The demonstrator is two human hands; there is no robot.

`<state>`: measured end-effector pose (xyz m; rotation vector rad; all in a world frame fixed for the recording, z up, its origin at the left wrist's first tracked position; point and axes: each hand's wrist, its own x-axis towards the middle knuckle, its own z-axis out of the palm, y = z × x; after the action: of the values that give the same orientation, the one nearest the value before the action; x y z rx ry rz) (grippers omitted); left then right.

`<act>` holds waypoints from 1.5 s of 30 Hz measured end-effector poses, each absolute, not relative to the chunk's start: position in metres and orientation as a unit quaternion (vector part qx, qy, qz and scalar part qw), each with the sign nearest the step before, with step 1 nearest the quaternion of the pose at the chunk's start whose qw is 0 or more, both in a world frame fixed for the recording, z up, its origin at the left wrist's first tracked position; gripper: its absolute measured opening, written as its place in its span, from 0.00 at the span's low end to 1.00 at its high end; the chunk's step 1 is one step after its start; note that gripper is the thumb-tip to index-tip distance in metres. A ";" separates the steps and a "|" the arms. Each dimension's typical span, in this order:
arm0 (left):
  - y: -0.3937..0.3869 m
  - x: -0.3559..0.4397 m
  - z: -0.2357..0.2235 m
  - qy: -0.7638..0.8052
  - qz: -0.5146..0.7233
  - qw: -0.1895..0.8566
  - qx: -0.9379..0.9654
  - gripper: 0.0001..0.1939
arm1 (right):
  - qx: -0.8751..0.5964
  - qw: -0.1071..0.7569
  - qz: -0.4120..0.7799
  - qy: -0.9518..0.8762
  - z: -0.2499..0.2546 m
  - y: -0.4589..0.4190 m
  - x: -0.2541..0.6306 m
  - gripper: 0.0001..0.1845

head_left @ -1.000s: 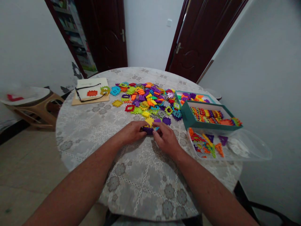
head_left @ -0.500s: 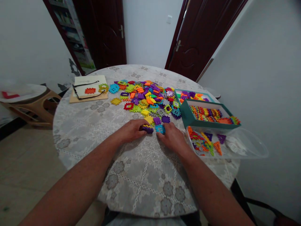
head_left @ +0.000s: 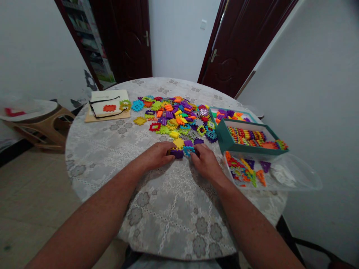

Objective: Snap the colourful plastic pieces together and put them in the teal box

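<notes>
My left hand (head_left: pixel 162 154) is closed on a purple building piece (head_left: pixel 177 154) with toothed edges, at the near side of the pile. My right hand (head_left: pixel 204 158) pinches a blue building piece (head_left: pixel 189 150) with openings in it. The two pieces meet or nearly meet between my hands; I cannot tell whether they are joined. Just beyond them lie a yellow piece (head_left: pixel 178 143), a small purple piece (head_left: pixel 188 143) and a darker purple piece (head_left: pixel 199 141).
A heap of coloured pieces (head_left: pixel 179 116) spreads beyond my hands. To the right stand a green box (head_left: pixel 249 150) of stacked pieces and a clear plastic tray (head_left: pixel 308 183) with loose pieces. Black-framed glasses (head_left: pixel 105 117) rest on a board (head_left: pixel 108 93) at the left.
The purple and blue pieces have come closer together, closing the gap between them. The blue piece is turned and tilted differently. My view has shifted slightly.
</notes>
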<state>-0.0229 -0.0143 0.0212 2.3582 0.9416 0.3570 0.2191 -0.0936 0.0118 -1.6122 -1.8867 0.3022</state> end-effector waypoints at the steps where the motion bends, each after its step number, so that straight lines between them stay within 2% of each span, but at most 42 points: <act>1: -0.014 -0.023 0.021 0.348 0.135 0.282 0.884 0.10 | -0.610 0.325 0.103 -0.716 0.013 -0.094 0.219 0.05; 5: -0.014 -0.023 0.016 0.330 0.144 0.282 0.889 0.11 | -0.604 0.336 0.063 -0.720 0.015 -0.093 0.217 0.08; 12: -0.013 -0.021 0.011 0.295 0.197 0.292 0.888 0.21 | -0.604 0.335 0.050 -0.722 0.013 -0.092 0.218 0.09; 22: -0.010 -0.022 0.011 0.260 0.229 0.276 0.896 0.14 | -0.601 0.389 0.069 -0.695 0.017 -0.094 0.216 0.12; 29: -0.015 -0.022 0.024 0.289 0.244 0.346 0.858 0.14 | -0.601 0.418 0.059 -0.679 0.023 -0.098 0.214 0.11; 32: -0.017 -0.023 0.028 0.300 0.229 0.402 0.834 0.19 | -0.592 0.421 0.090 -0.681 0.024 -0.098 0.213 0.13; 36: -0.021 -0.023 0.033 0.303 0.210 0.432 0.823 0.29 | -0.561 0.373 0.139 -0.726 0.027 -0.100 0.213 0.15; 39: -0.022 -0.021 0.036 0.303 0.199 0.437 0.823 0.33 | -0.552 0.325 0.143 -0.755 0.031 -0.102 0.214 0.17; 45: -0.018 -0.020 0.031 0.317 0.176 0.384 0.849 0.26 | -0.517 0.247 0.176 -0.801 0.042 -0.106 0.213 0.27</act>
<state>-0.0199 -0.0181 0.0310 2.1639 0.8068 0.4478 0.2134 -0.1058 0.0415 -1.4095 -2.1835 0.4811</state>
